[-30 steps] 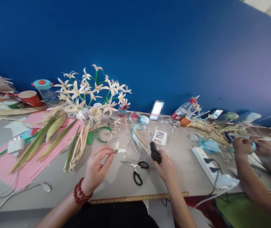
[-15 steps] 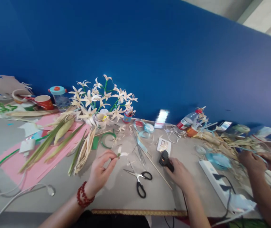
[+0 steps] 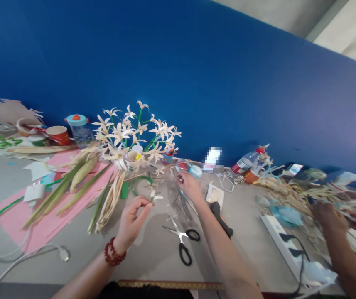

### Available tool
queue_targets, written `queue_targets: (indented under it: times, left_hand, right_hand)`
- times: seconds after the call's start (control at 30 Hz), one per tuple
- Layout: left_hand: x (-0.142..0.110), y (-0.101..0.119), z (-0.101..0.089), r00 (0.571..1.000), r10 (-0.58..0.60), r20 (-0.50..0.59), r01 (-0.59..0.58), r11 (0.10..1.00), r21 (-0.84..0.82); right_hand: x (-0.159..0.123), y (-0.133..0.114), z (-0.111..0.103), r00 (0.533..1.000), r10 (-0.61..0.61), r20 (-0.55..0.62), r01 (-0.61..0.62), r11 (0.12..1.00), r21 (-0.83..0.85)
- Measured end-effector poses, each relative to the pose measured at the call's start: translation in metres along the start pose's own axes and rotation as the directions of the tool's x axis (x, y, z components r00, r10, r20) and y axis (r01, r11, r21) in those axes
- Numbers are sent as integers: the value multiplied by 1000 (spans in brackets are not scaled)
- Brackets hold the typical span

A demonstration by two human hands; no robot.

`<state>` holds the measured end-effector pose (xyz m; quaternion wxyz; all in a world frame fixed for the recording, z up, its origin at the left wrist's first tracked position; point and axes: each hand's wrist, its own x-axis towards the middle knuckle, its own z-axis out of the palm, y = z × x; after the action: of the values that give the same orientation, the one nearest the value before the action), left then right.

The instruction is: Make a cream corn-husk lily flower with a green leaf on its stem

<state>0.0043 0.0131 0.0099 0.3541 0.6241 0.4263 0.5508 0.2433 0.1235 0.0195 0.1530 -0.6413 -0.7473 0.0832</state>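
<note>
The small flower [image 3: 156, 197] is up over the desk [image 3: 155, 261], its white petals pointing away from my left hand [image 3: 131, 222] – the fingers there are pinched together on its green base. A red bead bracelet [image 3: 114, 252] circles that wrist.

My right hand [image 3: 190, 186] reaches over the thin wires [image 3: 184, 204], its fingers bent near the blue ribbon roll [image 3: 195, 170]; whether they have closed on anything, I cannot tell.

Between my forearms lie the scissors [image 3: 182, 235], blades open. Just right of my right forearm is the black glue gun [image 3: 222, 221], its front end by the white card [image 3: 215, 194].

Farther back, the pale flowers [image 3: 120, 133] stand on green stems, around and above a cup [image 3: 133, 162]. To my left, husks [image 3: 111, 203] and green leaves [image 3: 56, 187] lie on and beside pink paper [image 3: 12, 220]. Off to my right is a white power strip [image 3: 279, 238] – and, past it, another person's hands [image 3: 330, 218].
</note>
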Motion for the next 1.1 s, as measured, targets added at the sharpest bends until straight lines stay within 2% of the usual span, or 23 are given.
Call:
queue_targets:
  times: [0.1,0.2,0.3,0.43,0.5,0.57,0.63,0.7,0.77,0.9,1.0,1.1]
  left_hand:
    - [-1,-5,-3,999,-16,-32,15,1000,-14]
    - [-1,-12,-6,998,-47,-46,46,999,-30]
    - [1,-15,-9,997,-62,-44,60,997,-51]
    - [3,-11,-9,993,-104,-49,97,987,-132]
    - [3,-6,-7,987,-154,-45,141,968,-209]
    - [3,1,-4,977,-212,-10,198,927,-320]
    - [2,10,-3,963,-262,60,262,863,-432]
    - [1,19,-3,944,-291,158,331,799,-503]
    - [0,27,-5,917,-304,258,398,744,-537]
    - [-3,37,-8,851,-339,400,523,610,-595]
    - [-5,39,-9,820,-352,452,572,506,-645]
    - [-7,39,-9,818,-335,468,575,481,-662]
  right_hand:
    - [34,-9,19,999,42,31,-42,999,-16]
    - [45,-12,25,996,74,53,-76,997,29]
    - [35,-13,18,996,46,79,-58,986,159]
    - [-8,-19,-3,987,-42,157,-27,912,410]
    - [-37,-28,-15,975,-72,210,-62,820,569]
    - [-65,-39,-23,944,-95,316,-229,503,833]
    - [-86,-51,-26,903,-125,411,-376,234,897]
    - [-101,-62,-25,874,-151,462,-452,95,887]
    - [-108,-70,-21,865,-164,474,-476,31,879]
    - [-114,-79,-17,869,-156,470,-477,-11,879]
    - [-117,-81,-18,869,-147,473,-478,-1,878]
    - [-121,-81,-20,862,-176,476,-484,-6,875]
